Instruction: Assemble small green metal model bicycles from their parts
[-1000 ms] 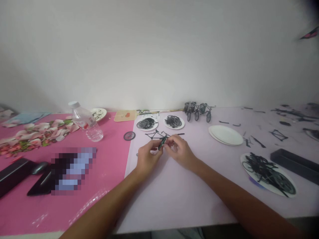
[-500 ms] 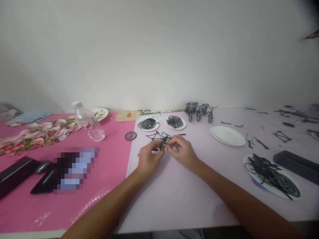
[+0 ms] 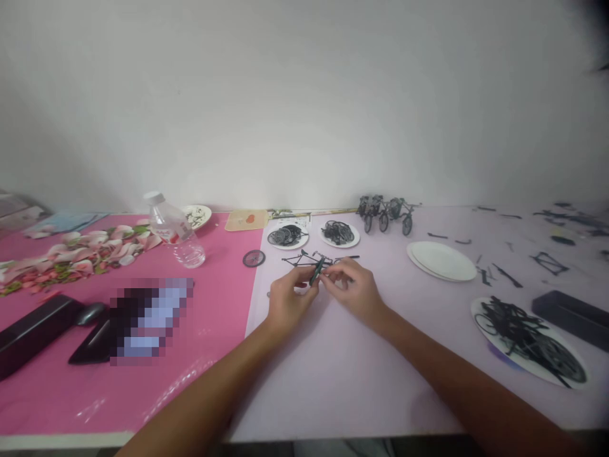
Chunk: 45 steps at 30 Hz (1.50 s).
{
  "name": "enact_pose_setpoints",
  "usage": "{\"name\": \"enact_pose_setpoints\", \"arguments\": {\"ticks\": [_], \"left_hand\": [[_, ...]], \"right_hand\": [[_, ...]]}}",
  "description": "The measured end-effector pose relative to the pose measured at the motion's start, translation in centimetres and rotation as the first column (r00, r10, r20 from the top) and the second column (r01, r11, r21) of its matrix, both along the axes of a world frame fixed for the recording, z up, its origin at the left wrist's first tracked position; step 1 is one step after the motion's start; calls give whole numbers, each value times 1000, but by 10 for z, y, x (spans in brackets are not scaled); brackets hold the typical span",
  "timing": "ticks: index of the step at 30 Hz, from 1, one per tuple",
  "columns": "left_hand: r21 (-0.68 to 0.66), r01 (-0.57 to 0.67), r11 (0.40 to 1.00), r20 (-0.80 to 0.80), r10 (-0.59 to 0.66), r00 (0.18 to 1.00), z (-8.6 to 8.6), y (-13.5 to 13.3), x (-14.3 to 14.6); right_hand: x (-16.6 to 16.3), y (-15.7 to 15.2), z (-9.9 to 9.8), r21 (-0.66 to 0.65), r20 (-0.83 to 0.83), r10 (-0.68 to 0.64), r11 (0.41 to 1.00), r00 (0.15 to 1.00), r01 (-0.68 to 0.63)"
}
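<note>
The left hand (image 3: 290, 303) pinches a small dark green part (image 3: 316, 273) over the counter (image 3: 333, 374), near a black bicycle frame (image 3: 302, 259). The right hand (image 3: 358, 289) has its fingertips together at the part's edge; whether they grip it, I cannot tell.

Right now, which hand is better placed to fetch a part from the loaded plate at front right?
Probably the right hand: it is nearer the loaded plate. The left hand pinches the dark green piece and sits farther off. Whether the right hand also holds something is too small to tell.
</note>
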<state>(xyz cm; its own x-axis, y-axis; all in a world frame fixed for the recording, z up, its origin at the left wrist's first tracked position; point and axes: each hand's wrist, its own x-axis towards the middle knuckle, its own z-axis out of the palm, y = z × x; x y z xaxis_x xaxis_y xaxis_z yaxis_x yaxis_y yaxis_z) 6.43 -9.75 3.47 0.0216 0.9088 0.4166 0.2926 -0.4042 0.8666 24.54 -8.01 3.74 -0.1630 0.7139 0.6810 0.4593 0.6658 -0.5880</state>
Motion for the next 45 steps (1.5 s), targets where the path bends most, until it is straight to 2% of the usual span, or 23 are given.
{"name": "enact_pose_setpoints", "arguments": {"ticks": [11,22,31,45], "left_hand": [[-30,28,999,-12,-28,1000,-2,1,0],[-12,23,1000,-62,-23,998,-5,2,0],[21,36,999,-105,-33,994,-7,2,-1],[36,38,999,-116,-34,993,-7,2,0]], "right_hand": [[-1,0,-6,-115,-52,2,993,999,-8],[0,-2,2,-129,70,-19,991,997,28],[0,-4,8,-303,88,88,951,992,-58],[3,-2,10,-226,138,102,972,985,-69]]}}
